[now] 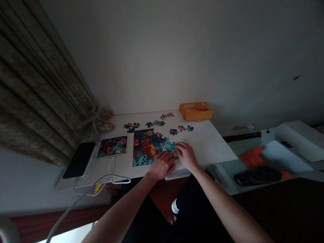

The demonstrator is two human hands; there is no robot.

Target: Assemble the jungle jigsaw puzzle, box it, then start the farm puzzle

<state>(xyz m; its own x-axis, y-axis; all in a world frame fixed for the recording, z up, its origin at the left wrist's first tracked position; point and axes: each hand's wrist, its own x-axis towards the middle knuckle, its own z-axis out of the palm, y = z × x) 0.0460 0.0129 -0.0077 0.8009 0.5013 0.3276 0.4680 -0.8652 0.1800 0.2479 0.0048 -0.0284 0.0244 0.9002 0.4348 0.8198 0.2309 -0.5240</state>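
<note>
A partly assembled jigsaw puzzle (145, 147) in dark blue, red and teal lies on the white table (202, 143). My left hand (161, 166) rests flat on its lower right edge. My right hand (186, 156) sits just to the right, its fingertips on the teal pieces at the puzzle's edge. Whether those fingers grip a piece is hidden. Several loose jigsaw pieces (154, 124) lie scattered beyond the puzzle, and the nearest are a short way above my right hand. A printed picture card (112, 147) lies to the left of the puzzle.
An orange puzzle box (196, 111) stands at the table's far edge. A black phone (79, 160) lies at the left end beside a white cable (110, 176). A patterned curtain (30, 80) hangs at the left. A white appliance (298, 141) stands to the right.
</note>
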